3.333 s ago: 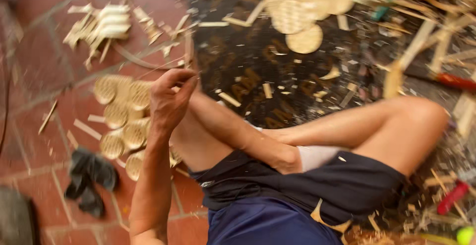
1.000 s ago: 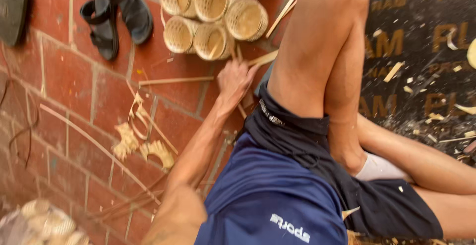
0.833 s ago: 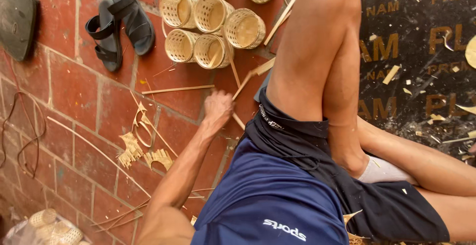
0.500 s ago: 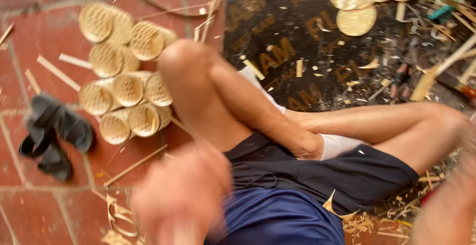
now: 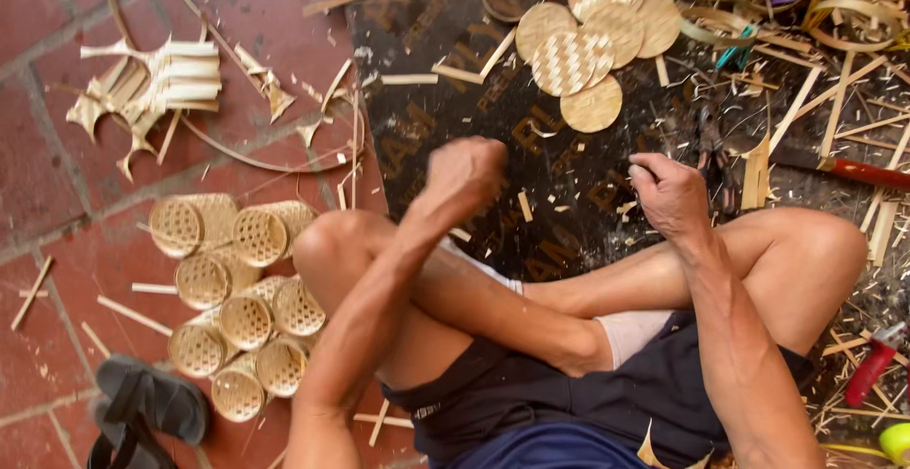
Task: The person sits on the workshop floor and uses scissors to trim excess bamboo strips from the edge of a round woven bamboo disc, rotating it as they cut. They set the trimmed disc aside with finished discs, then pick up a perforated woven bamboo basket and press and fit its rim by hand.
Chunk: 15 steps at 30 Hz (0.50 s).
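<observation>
Sitting cross-legged on the floor, the person has both hands up over a dark printed plywood board (image 5: 445,128). The left hand (image 5: 464,173) is a bit blurred, fingers curled into a loose fist, and I can't tell if anything's in it. The right hand (image 5: 671,194) is curled too, fingers bent in, nothing clearly visible in the grip. Just beyond the hands, a cluster of flat round woven bamboo discs (image 5: 588,42) lies on the board, overlapping each other. Pale bamboo strips and shavings (image 5: 806,109) litter the right side, with a red-handled tool (image 5: 858,173) among them. Off to the left on the red brick floor (image 5: 57,175), a pile of small woven bamboo baskets (image 5: 237,289) sits beside the left knee, and dark sandals (image 5: 142,412) lie near them.
</observation>
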Available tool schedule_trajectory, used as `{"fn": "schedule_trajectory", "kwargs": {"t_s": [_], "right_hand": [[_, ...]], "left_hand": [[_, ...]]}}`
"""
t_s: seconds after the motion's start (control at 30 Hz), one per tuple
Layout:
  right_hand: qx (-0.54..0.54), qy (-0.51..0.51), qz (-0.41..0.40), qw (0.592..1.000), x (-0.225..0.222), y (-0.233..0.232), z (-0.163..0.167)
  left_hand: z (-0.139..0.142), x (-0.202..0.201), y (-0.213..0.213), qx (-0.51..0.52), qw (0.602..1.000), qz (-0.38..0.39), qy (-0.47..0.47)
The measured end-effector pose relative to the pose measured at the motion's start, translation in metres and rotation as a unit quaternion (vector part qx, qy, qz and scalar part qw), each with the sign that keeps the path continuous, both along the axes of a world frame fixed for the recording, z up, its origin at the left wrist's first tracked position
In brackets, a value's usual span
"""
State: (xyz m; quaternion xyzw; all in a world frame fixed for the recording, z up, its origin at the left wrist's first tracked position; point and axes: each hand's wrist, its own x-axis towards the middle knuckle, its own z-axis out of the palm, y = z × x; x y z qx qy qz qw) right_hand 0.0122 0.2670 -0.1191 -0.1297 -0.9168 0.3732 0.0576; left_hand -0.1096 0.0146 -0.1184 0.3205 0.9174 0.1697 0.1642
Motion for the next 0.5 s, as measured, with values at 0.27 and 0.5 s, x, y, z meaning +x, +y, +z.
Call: {"fn": "schedule_trajectory", "kwargs": {"t_s": [0.27, 0.5], "right_hand": [[-0.075, -0.099, -0.036, 0.992, -0.026, 0.003, 0.004], [-0.067, -0.171, -0.078, 0.98, -0.024, -0.006, 0.025]], "left_hand": [[0.002, -0.104, 0.012, 0.099, 0.984, 0.045, 0.144], [0.016, -0.14, 0.045, 0.078, 0.972, -0.008, 0.22]]}}
